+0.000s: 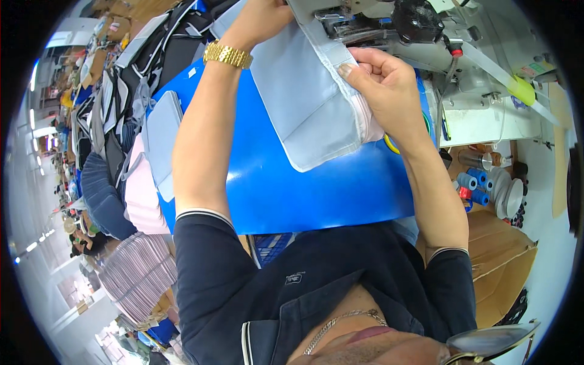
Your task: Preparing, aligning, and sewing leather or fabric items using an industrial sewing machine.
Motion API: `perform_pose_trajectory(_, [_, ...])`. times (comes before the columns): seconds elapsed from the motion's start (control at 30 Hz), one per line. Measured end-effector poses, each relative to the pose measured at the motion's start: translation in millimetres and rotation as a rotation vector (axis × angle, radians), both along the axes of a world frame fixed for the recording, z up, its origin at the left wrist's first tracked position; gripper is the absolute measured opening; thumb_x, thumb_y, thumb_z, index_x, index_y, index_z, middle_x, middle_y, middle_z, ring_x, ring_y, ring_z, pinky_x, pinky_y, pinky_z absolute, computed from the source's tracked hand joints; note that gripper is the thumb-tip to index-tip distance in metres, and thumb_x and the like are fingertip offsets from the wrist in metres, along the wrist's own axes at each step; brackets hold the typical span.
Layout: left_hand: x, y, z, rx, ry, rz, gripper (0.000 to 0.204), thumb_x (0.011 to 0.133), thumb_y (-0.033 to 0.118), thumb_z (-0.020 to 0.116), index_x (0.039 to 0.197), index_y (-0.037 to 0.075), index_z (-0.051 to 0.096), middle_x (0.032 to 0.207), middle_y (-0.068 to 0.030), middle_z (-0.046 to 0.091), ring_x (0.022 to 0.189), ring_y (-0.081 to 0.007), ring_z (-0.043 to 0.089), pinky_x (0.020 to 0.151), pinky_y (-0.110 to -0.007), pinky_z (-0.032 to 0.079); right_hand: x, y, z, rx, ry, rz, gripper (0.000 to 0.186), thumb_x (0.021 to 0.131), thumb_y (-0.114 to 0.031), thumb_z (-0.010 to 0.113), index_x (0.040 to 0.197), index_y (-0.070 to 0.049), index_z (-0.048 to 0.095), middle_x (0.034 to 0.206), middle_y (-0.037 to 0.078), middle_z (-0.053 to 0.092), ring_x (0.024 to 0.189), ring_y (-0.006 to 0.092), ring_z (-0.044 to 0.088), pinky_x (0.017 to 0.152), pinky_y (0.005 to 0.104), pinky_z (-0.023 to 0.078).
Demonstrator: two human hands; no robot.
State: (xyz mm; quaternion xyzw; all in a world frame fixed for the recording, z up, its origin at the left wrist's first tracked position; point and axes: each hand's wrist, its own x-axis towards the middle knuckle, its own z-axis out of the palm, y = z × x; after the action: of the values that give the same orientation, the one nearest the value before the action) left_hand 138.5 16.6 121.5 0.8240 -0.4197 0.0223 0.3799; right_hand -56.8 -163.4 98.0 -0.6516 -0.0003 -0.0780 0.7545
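Note:
A grey-blue fabric panel (304, 103) with a pale bound edge lies over a blue work surface (267, 198), partly under a sewing machine's head (365, 27). My right hand (386, 85) is closed on the panel's right edge, thumb on top and fingers curled beneath. Folded pinkish-white fabric (365, 121) shows just below that hand. My left hand (264, 23), with a gold watch (228, 55) on its wrist, is at the panel's far left. Its fingers look closed on the fabric, though the picture's top edge cuts them off.
Stacked grey-blue panels (163, 143) and pink pieces (143, 188) lie at the left, beside dark folded fabric (106, 194) and striped cloth (137, 274). Thread spools (477, 182) and a cardboard box (502, 261) stand at the right. A yellow-handled tool (391, 144) shows by my right wrist.

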Motion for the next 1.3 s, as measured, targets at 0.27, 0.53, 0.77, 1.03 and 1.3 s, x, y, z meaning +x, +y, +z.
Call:
perform_pose_trajectory(0.27, [-35.0, -0.8, 2.7, -0.356, -0.474, 0.312, 0.023, 0.086, 0.020, 0.081, 0.104, 0.007, 0.076, 0.096, -0.0090, 0.074, 0.089, -0.0248, 0.066, 0.083, -0.037, 0.052, 6.0, 2.5, 1.0, -0.011, 0.000, -0.042, 0.028, 0.095, -0.015, 0.076, 0.110, 0.007, 0.074, 0.086, 0.005, 0.076, 0.075, 0.0065, 0.066, 0.066, 0.0219, 0.052])
perform_pose_trajectory(0.53, [-193.9, 9.7, -47.4, -0.167, -0.381, 0.409, 0.026, 0.082, 0.009, 0.085, 0.103, 0.005, 0.070, 0.098, -0.0108, 0.069, 0.091, -0.0279, 0.064, 0.082, -0.039, 0.052, -0.2, -1.2, 4.2, 0.004, 0.128, -0.033, 0.027, 0.095, -0.020, 0.078, 0.111, 0.002, 0.076, 0.080, 0.001, 0.072, 0.067, 0.0029, 0.061, 0.058, 0.0214, 0.049])
perform_pose_trajectory(0.77, [-185.9, 20.4, -20.4, -0.514, 0.356, 0.401, 0.018, 0.091, 0.006, 0.079, 0.106, 0.000, 0.072, 0.090, -0.0072, 0.071, 0.083, -0.0169, 0.065, 0.073, -0.029, 0.053, -12.6, -8.6, -13.2, -0.321, -0.070, 0.008, 0.040, 0.087, -0.027, 0.085, 0.106, 0.006, 0.074, 0.072, 0.005, 0.068, 0.061, 0.0094, 0.059, 0.059, 0.0281, 0.050])
perform_pose_trajectory(1.03, [-194.1, 1.9, -14.4, -0.011, -0.644, 0.294, 0.070, 0.075, 0.007, 0.083, 0.141, 0.011, 0.060, 0.126, -0.0139, 0.064, 0.115, -0.0353, 0.060, 0.098, -0.044, 0.051, -1.6, -11.2, -3.7, -0.528, 0.018, -0.005, 0.049, 0.080, -0.039, 0.087, 0.066, 0.002, 0.065, 0.056, 0.011, 0.058, 0.051, 0.0180, 0.053, 0.053, 0.0368, 0.045])
perform_pose_trajectory(1.3, [-185.7, 11.8, 18.3, 0.338, -0.845, 0.230, 0.046, 0.078, 0.006, 0.073, 0.124, 0.009, 0.073, 0.127, -0.0074, 0.065, 0.112, -0.0265, 0.062, 0.087, -0.039, 0.049, -8.2, 15.9, -20.1, -0.319, 0.136, 0.126, 0.049, 0.094, -0.040, 0.071, 0.074, 0.004, 0.076, 0.066, 0.017, 0.073, 0.063, 0.0257, 0.075, 0.063, 0.0385, 0.059])
